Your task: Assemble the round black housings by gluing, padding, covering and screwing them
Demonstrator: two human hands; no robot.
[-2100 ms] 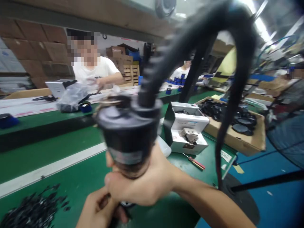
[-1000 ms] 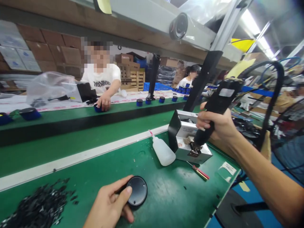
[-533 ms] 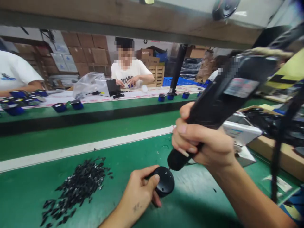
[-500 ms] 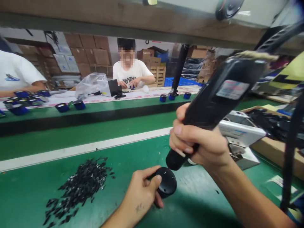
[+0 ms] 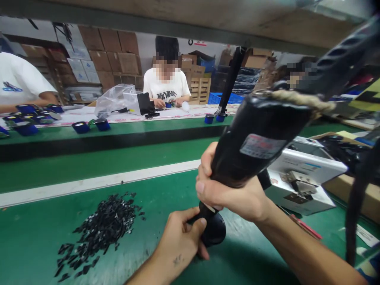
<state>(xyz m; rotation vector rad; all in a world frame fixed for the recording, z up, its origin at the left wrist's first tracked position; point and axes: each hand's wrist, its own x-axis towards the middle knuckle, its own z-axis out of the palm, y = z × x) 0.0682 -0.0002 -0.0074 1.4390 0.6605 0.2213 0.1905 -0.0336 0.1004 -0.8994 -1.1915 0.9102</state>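
My right hand (image 5: pixel 231 196) is wrapped round a black electric screwdriver (image 5: pixel 252 146) with a pale label, tilted with its tip down to the left. A rope is tied round the tool's upper end. Between the thumb and fingers of my left hand (image 5: pixel 182 233) is a round black cap-like part (image 5: pixel 216 231), held just over the green work surface (image 5: pixel 160 198). The screwdriver's nose meets this part, or is right at it; the exact contact is hidden by my fingers. To the left lies a pile of small black pieces (image 5: pixel 108 221).
A white raised strip (image 5: pixel 89 186) runs across the surface. Blue round parts (image 5: pixel 102 124) stand on the far ledge. Opposite sits a person (image 5: pixel 166 85), with another person's shoulder (image 5: pixel 26 77) at left. A white box-like fixture (image 5: pixel 305 194) stands right; a shelf (image 5: pixel 148 27) hangs overhead.
My right hand has brought the screwdriver down and left, from above the round black part onto or against it. My left hand still holds the part in nearly the same place.
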